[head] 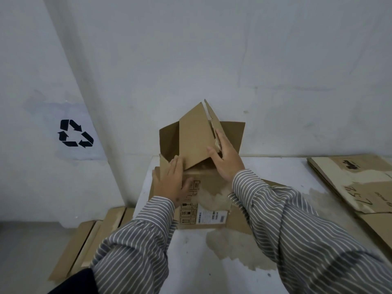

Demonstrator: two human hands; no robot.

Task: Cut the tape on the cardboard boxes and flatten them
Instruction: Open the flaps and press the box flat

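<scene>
Cardboard box [203, 200]: on the white desk [286, 172] against the wall, top flaps raised, printed symbols and label on the near face. Left hand [171, 183]: fingers spread, pressed flat on the box's near-left edge, grasping nothing. Right hand [227, 160]: gripping the edge of an upright flap [195, 139]. Flattened cardboard stack [356, 183]: desk, far right. Further flattened boxes [91, 240]: floor, left. Recycling symbol [75, 133]: left wall.
</scene>
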